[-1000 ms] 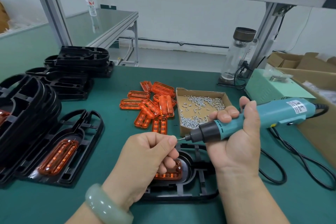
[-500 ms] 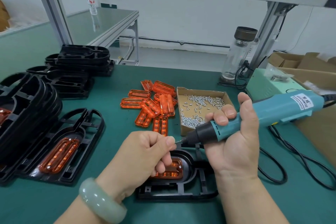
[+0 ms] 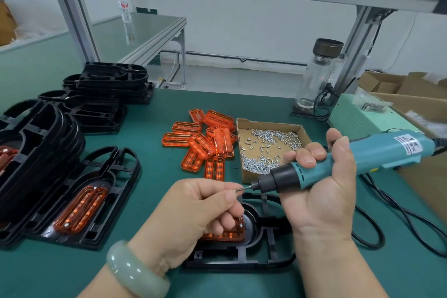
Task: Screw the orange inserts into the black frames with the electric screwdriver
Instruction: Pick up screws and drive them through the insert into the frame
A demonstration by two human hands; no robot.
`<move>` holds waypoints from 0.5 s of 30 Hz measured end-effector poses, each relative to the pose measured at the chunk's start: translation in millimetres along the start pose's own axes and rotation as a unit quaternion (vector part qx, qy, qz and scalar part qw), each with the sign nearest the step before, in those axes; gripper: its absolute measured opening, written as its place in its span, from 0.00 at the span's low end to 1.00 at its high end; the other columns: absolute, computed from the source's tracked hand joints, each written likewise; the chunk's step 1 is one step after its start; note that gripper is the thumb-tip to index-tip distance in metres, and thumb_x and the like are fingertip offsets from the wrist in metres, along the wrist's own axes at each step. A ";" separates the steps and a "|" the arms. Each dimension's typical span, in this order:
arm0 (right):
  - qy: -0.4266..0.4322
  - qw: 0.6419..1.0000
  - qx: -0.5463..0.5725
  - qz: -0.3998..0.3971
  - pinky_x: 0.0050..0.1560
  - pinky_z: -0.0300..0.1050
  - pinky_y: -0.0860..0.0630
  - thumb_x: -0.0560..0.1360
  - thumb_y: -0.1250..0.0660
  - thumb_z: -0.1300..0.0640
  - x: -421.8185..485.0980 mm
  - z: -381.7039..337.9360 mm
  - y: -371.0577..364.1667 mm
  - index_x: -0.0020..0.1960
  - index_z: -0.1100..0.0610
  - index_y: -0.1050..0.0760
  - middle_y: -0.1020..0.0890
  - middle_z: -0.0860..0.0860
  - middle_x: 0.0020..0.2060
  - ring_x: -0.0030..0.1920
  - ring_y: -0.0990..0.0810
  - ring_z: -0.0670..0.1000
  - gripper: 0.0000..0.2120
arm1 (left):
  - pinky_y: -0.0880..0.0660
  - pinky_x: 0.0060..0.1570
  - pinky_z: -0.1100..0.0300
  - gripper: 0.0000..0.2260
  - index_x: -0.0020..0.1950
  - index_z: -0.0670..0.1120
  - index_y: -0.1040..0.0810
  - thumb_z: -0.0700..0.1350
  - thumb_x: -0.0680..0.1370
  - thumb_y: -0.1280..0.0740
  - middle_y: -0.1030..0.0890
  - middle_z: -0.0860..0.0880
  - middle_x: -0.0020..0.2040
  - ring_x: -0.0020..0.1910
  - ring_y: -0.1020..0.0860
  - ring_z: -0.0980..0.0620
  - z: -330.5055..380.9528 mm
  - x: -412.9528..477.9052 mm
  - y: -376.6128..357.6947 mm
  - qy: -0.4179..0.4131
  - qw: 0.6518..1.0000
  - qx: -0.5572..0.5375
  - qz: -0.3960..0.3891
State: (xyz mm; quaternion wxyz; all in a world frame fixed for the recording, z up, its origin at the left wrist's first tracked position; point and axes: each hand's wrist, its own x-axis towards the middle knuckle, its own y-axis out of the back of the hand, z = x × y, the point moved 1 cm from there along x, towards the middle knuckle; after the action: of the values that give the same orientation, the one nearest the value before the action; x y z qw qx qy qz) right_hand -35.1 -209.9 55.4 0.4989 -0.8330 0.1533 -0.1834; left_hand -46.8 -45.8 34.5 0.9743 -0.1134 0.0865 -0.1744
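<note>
Screw (image 3: 239, 189) now shows between left hand (image 3: 193, 210) and screwdriver (image 3: 338, 164).

- Green bench (image 3: 72, 273), matted surface.
- Far left: stacked black frames (image 3: 113, 80).
- Near left: fitted frame (image 3: 116, 191).
- Centre: loose orange inserts (image 3: 208, 138); screw tray (image 3: 266, 123) just right.
- Near centre: single frame (image 3: 242, 261).
- Far right: glass bottle (image 3: 316, 75), pale green box (image 3: 358, 118).
- Right: black cable (image 3: 377, 232).

Dark-lidded glass bottle (image 3: 316, 80), pale green box (image 3: 362, 121) just beside it, open cardboard cartons (image 3: 416, 84) at right

Teal screwdriver (image 3: 358, 159) – orange inserts (image 3: 203, 140) – black frames (image 3: 92, 113) – green mat (image 3: 169, 104)
</note>
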 end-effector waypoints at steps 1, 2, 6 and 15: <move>-0.001 1.000 -0.001 -0.003 0.38 0.37 0.24 0.74 0.37 0.50 -0.4 0.3 0.3 0.48 0.49 0.26 0.30 0.43 0.28 0.25 0.30 0.42 0.04 | 0.30 0.24 0.68 0.06 0.43 0.48 0.15 0.41 0.72 0.31 0.18 0.46 0.33 0.26 0.25 0.57 -0.4 0.5 0.2 -0.006 1.000 0.012 0.013; -0.002 1.000 -0.001 -0.007 0.38 0.37 0.24 0.74 0.36 0.50 -0.8 0.7 0.5 0.48 0.49 0.26 0.30 0.43 0.28 0.25 0.30 0.42 0.05 | 0.30 0.23 0.68 0.08 0.43 0.48 0.15 0.39 0.74 0.32 0.18 0.46 0.32 0.26 0.25 0.57 -1.1 1.4 0.6 -0.011 0.999 0.021 0.022; -0.002 1.000 -0.002 -0.012 0.38 0.38 0.24 0.73 0.36 0.50 -1.4 2.0 -0.4 0.48 0.49 0.27 0.29 0.43 0.28 0.25 0.30 0.42 0.05 | 0.30 0.23 0.68 0.05 0.41 0.48 0.15 0.44 0.68 0.29 0.18 0.46 0.33 0.27 0.24 0.56 0.0 2.1 -0.9 -0.013 0.999 0.002 0.032; 0.016 0.999 0.026 0.037 0.38 0.37 0.24 0.76 0.36 0.51 1.0 -2.5 -1.0 0.46 0.50 0.26 0.31 0.43 0.29 0.25 0.31 0.42 0.03 | 0.26 0.24 0.68 0.07 0.39 0.44 0.14 0.41 0.64 0.30 0.18 0.43 0.34 0.27 0.22 0.54 -4.9 -3.1 -22.2 0.043 0.976 -0.212 0.034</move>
State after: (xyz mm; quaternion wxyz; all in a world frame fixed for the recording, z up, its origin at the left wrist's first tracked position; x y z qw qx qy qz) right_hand -35.3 -211.8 57.5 0.5240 -0.8106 0.1876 -0.1821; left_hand -57.8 -65.9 35.8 0.9287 -0.3069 0.1675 -0.1235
